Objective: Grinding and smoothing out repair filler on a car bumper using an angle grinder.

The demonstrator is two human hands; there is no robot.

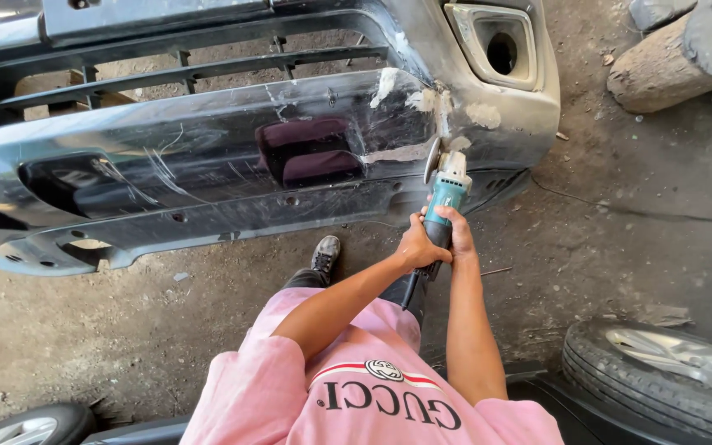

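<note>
A teal and grey angle grinder is held in both my hands, its disc against the scratched black car bumper near patches of pale filler. My left hand wraps the grinder's body from the left. My right hand grips it from the right, a little higher. The bumper lies across the ground in front of me, its grille openings at the top.
Bare dirt floor all round, with a thin cable running right. A wheel with tyre lies at lower right, another wheel at lower left. A log sits at upper right. My black shoe stands under the bumper's edge.
</note>
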